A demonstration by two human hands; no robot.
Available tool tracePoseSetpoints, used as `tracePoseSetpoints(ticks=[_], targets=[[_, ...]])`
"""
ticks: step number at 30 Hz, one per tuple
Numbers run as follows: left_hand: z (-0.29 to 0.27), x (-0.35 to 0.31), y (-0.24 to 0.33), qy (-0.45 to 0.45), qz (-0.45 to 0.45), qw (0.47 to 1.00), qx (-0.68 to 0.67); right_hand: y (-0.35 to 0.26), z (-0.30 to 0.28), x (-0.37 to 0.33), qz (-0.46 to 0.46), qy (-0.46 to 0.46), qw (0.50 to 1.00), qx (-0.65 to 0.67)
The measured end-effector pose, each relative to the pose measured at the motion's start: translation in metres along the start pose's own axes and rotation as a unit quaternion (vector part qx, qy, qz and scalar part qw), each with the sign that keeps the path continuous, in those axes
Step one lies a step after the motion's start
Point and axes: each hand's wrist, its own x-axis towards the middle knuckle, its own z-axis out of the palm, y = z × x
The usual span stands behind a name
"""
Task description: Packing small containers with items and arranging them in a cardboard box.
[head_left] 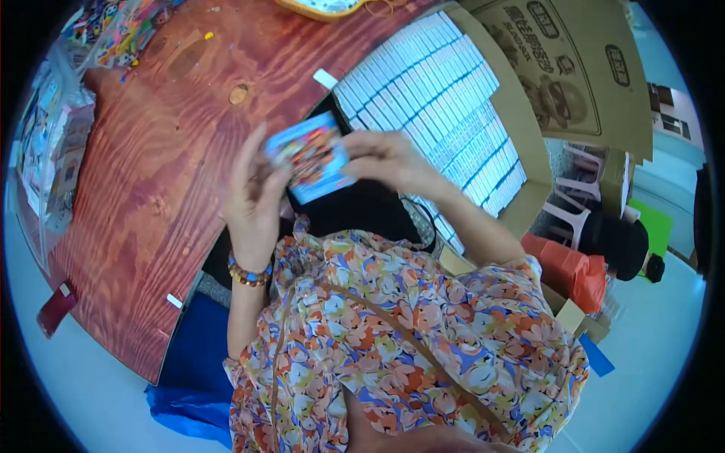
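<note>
Both my hands hold a small flat blue box with a colourful picture on its face, slightly blurred, above my lap beside the table edge. My left hand, a beaded bracelet on its wrist, grips the left side between thumb and fingers. At the right edge, my right hand pinches the box, with its thumb below and fingers above. Just beyond the right hand stands an open cardboard carton, packed with rows of small white boxes set on edge.
To the left spreads a reddish wooden table. Clear bags of small colourful pieces and a bag of packets lie along its far left. A tray sits at the top. Pink stools and a red bag stand at right.
</note>
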Motion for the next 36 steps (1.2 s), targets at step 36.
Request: tracePoseSetpoints(ticks=[36], targets=[[-0.235, 0.003, 0.034, 0.443, 0.249, 0.729, 0.458, 0.174, -0.085, -0.13, 0.096, 0.173, 0.893, -0.404]])
